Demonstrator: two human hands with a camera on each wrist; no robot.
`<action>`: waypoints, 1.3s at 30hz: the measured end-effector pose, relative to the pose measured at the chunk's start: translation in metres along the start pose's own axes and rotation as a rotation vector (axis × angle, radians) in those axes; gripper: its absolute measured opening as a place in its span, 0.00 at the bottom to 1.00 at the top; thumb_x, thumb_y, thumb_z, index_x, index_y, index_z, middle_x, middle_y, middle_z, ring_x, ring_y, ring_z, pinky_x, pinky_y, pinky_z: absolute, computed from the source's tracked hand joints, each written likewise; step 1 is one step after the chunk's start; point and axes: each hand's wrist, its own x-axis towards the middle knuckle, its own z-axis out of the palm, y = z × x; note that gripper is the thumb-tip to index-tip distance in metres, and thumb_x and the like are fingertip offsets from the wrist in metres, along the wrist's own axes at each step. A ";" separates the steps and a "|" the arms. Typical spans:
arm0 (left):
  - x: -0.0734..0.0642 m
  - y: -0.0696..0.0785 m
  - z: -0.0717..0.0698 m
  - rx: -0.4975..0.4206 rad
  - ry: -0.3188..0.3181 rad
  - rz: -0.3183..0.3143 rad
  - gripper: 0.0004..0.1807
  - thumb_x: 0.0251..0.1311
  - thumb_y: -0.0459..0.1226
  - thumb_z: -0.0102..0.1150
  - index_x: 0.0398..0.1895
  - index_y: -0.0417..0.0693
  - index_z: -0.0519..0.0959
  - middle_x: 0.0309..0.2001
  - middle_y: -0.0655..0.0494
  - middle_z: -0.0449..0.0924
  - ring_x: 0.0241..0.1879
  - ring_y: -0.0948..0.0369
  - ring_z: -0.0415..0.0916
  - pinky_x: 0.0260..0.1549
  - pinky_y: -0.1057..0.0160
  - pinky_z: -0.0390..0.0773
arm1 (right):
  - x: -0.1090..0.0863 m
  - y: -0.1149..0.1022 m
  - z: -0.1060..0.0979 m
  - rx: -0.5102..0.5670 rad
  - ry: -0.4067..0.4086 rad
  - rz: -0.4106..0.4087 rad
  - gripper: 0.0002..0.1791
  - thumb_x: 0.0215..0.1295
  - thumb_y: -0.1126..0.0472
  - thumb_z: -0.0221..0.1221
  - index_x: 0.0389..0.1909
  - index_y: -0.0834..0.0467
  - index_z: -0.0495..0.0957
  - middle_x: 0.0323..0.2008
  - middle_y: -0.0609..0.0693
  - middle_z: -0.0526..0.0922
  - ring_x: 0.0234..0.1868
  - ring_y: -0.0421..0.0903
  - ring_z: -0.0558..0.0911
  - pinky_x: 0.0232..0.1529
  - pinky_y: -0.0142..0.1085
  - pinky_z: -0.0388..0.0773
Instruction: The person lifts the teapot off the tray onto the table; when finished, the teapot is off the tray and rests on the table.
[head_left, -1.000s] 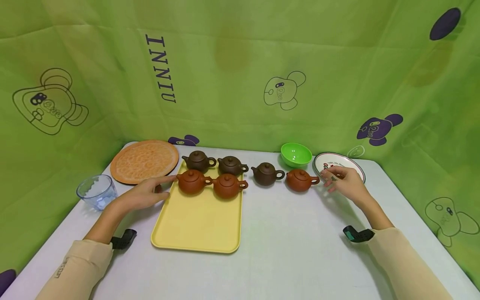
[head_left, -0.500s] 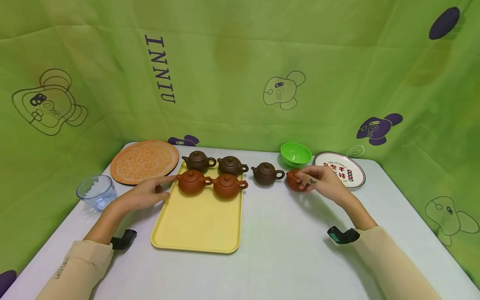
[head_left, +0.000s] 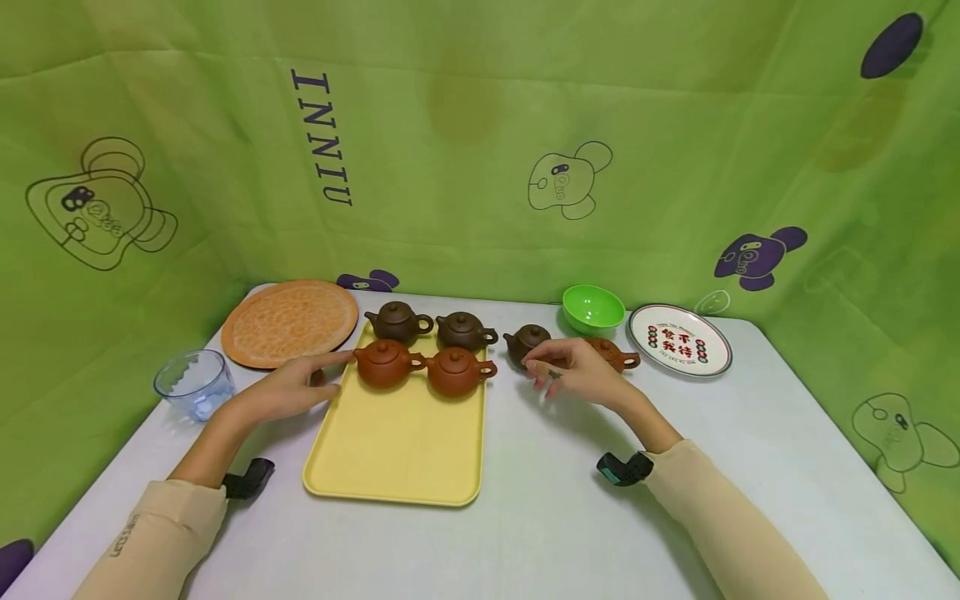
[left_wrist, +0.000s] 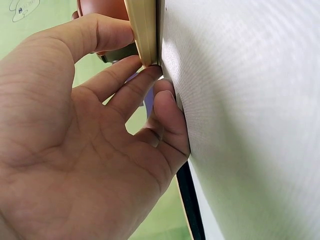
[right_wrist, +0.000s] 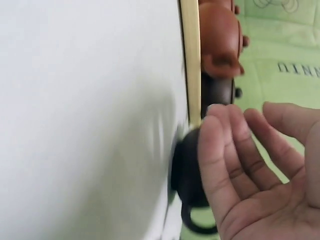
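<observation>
On the yellow tray (head_left: 393, 450) stand two dark brown teapots (head_left: 397, 323) behind two reddish-brown teapots (head_left: 385, 365). My left hand (head_left: 288, 387) rests by the tray's left side, thumb and fingertips right at its rim in the left wrist view. Right of the tray sit another dark brown teapot (head_left: 527, 342) and a reddish-brown teapot (head_left: 621, 358), both partly hidden by my right hand (head_left: 581, 372). That hand hovers at the front of the dark pot with fingers loosely bent. In the right wrist view the dark teapot (right_wrist: 190, 167) appears behind the fingers, with nothing pinched between them.
A round orange mat (head_left: 291, 321) and a blue glass bowl (head_left: 197, 385) lie on the left. Behind the right-hand pots stands a green bowl (head_left: 592, 308), with a white printed plate (head_left: 678, 340) beside it. A green curtain (head_left: 465, 167) borders the white table (head_left: 555, 500).
My right hand has moved left from beside the plate, past the loose reddish-brown teapot, to the loose dark one. The left hand, the tray and its teapots have stayed put.
</observation>
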 end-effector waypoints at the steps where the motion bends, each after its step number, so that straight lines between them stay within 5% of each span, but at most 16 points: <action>1: 0.000 0.000 0.000 0.000 0.000 0.000 0.34 0.69 0.33 0.58 0.78 0.38 0.68 0.71 0.40 0.76 0.43 0.56 0.70 0.39 0.65 0.70 | 0.003 -0.001 0.004 0.000 -0.012 -0.003 0.16 0.77 0.64 0.60 0.56 0.71 0.82 0.44 0.69 0.87 0.34 0.52 0.89 0.35 0.45 0.88; 13: 0.000 0.003 0.000 -0.001 0.007 0.005 0.34 0.68 0.33 0.59 0.78 0.37 0.69 0.66 0.41 0.78 0.40 0.58 0.69 0.35 0.65 0.70 | 0.028 -0.008 0.037 0.002 -0.054 0.000 0.13 0.76 0.63 0.60 0.56 0.65 0.82 0.38 0.64 0.89 0.31 0.50 0.88 0.33 0.44 0.88; 30: 0.000 0.001 0.000 -0.007 0.005 -0.007 0.34 0.68 0.32 0.58 0.78 0.38 0.68 0.63 0.43 0.78 0.39 0.58 0.69 0.33 0.65 0.69 | 0.037 -0.009 0.048 -0.107 -0.050 0.000 0.13 0.79 0.54 0.60 0.48 0.59 0.86 0.34 0.59 0.89 0.28 0.47 0.85 0.28 0.38 0.83; 39: 0.000 0.000 0.000 -0.013 0.003 -0.004 0.34 0.68 0.31 0.58 0.79 0.38 0.68 0.62 0.43 0.78 0.37 0.58 0.69 0.31 0.65 0.70 | 0.037 -0.007 0.052 -0.044 -0.029 0.042 0.15 0.82 0.55 0.56 0.48 0.61 0.84 0.35 0.59 0.89 0.28 0.44 0.85 0.27 0.38 0.83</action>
